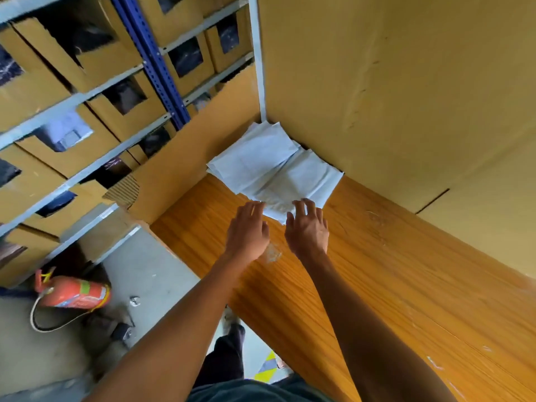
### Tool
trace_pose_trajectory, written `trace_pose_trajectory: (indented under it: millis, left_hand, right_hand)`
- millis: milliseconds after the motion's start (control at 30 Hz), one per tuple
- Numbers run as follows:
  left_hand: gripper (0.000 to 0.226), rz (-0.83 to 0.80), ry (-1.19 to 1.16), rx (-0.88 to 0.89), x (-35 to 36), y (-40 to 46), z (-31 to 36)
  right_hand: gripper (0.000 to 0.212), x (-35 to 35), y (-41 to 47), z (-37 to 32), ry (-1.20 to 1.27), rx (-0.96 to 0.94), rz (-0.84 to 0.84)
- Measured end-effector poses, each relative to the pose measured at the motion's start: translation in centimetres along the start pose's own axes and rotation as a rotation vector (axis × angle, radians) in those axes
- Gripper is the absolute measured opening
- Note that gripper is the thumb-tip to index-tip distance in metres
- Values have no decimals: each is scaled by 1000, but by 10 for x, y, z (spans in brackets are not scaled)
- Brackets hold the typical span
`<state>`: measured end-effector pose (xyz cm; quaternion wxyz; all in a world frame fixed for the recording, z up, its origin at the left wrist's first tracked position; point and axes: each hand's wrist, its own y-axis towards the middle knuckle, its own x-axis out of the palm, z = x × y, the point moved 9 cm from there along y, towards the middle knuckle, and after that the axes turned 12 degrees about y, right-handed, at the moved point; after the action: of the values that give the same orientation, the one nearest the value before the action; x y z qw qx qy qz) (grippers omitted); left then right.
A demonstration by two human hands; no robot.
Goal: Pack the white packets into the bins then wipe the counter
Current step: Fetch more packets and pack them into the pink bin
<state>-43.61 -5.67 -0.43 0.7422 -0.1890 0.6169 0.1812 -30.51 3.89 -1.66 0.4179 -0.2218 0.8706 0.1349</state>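
Nearest the camera, both forearms reach forward over the wooden counter (391, 285). Left hand (247, 232): fingers extended, tips at the near edge of the white packets (275, 169); no curl round anything, so released. Right hand (308, 227): fingers spread and slightly bent, tips resting on the nearest packet's edge; no closed grip visible, so also released. The packets lie as a loose overlapping pile at the far corner of the counter, against the tall cardboard wall (391, 82). To the left, beyond the counter end, shelving holds cardboard bins (121, 117) with cut-out windows; dark contents show in several. A red fire extinguisher (72, 293) lies on the floor, lower left. Judgement: packing looks early; a whole pile is still on the counter. A pale smear (272, 252) shows on the wood near the wrists; no cloth in view, so wiping looks not yet done.
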Motion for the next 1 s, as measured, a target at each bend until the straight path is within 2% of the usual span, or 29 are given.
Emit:
trace_pose_trajectory:
  millis: [367, 433, 633, 867, 1000]
  left_hand:
    - [46, 105, 107, 308, -26, 139, -25]
    - [50, 135, 148, 344, -28, 156, -23]
    - [73, 89, 272, 460, -18, 208, -18]
    - [85, 73, 322, 549, -1, 242, -7]
    - [90, 62, 306, 543, 12, 246, -8]
  right_hand:
    - [48, 30, 93, -26, 7, 268, 91]
    - [53, 34, 102, -26, -13, 339, 66]
    - [70, 53, 128, -13, -18, 529, 2]
    - [74, 61, 143, 8, -56, 596, 62]
    - [74, 63, 141, 16, -48, 594, 86]
